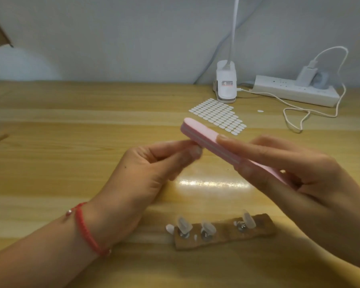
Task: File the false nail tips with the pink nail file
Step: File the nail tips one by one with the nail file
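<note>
Head view — right grip [289, 169] clasps the pink nail file [197, 133]; left grip [150, 163] pinches a blurred false nail tip [196, 151] under it.

Single head cam, looking forward and down, close over the counter [71, 121]; far wall [112, 38] fills the top.

soft even light | glare on table [206, 182] | fingertips blurred | edges bowed
</note>
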A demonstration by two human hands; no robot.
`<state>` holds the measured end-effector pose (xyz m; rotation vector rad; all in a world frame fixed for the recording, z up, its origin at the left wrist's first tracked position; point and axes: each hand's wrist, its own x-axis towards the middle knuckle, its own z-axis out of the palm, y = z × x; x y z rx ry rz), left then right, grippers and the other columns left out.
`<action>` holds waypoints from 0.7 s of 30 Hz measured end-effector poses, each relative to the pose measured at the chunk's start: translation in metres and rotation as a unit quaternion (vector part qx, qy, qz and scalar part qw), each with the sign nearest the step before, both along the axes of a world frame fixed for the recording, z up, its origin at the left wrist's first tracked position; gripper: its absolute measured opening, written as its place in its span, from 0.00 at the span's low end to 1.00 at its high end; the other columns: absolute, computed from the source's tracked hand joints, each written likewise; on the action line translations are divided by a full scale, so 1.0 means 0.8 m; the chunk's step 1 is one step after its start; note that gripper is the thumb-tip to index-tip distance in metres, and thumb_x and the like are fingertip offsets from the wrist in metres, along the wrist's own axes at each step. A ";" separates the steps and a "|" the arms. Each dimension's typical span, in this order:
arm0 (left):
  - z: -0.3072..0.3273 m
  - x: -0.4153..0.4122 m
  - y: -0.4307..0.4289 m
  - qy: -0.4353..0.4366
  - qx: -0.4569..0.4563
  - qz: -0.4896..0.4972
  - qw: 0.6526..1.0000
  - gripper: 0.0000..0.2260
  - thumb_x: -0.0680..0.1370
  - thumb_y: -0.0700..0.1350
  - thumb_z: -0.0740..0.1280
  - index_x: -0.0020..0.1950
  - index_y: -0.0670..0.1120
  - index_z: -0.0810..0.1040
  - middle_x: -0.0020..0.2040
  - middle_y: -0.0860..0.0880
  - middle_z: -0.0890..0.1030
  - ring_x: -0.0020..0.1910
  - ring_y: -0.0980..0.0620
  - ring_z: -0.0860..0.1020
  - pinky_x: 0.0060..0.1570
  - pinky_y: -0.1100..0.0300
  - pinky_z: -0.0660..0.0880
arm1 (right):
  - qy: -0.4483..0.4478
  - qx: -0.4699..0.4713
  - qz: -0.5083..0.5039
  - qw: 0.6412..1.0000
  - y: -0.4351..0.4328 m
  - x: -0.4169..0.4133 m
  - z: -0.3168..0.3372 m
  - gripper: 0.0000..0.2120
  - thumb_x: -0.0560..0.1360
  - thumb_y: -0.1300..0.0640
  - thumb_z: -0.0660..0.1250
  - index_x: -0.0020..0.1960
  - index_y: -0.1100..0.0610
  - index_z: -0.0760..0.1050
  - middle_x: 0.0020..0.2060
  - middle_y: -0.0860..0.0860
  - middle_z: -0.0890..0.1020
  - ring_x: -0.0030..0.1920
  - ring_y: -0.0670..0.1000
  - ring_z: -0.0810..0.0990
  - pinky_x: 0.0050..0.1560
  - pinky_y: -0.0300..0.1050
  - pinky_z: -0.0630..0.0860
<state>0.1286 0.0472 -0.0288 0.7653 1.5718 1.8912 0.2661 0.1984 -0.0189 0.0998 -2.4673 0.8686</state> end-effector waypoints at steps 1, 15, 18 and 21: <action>0.000 -0.002 0.000 -0.004 0.004 0.014 1.000 0.12 0.58 0.53 0.73 0.39 0.53 0.87 0.32 0.56 0.80 0.30 0.61 0.69 0.31 0.74 0.67 | 0.000 -0.015 -0.002 1.000 0.000 0.000 -0.002 0.18 0.78 0.50 0.64 0.67 0.45 0.74 0.41 0.46 0.79 0.36 0.39 0.74 0.36 0.25 0.64; 0.004 -0.002 -0.001 0.018 0.002 -0.018 1.000 0.10 0.60 0.52 0.72 0.39 0.52 0.87 0.32 0.57 0.82 0.31 0.66 0.75 0.34 0.74 0.70 | -0.002 -0.036 0.001 0.999 0.000 -0.001 -0.001 0.18 0.78 0.49 0.62 0.67 0.44 0.75 0.42 0.49 0.79 0.35 0.40 0.74 0.35 0.26 0.63; 0.004 -0.001 -0.002 0.019 0.002 -0.019 1.000 0.09 0.61 0.48 0.72 0.40 0.48 0.86 0.32 0.56 0.83 0.31 0.66 0.77 0.34 0.75 0.70 | 0.000 -0.028 0.010 1.000 -0.003 -0.002 -0.001 0.18 0.78 0.51 0.62 0.67 0.47 0.75 0.42 0.48 0.80 0.37 0.40 0.74 0.36 0.27 0.64; 0.005 0.006 0.001 0.031 0.002 -0.048 0.998 0.10 0.63 0.45 0.71 0.42 0.48 0.86 0.34 0.55 0.84 0.33 0.66 0.79 0.34 0.77 0.70 | -0.004 0.003 0.017 1.000 -0.002 -0.002 0.000 0.18 0.79 0.53 0.62 0.67 0.49 0.75 0.43 0.48 0.80 0.40 0.41 0.75 0.39 0.28 0.65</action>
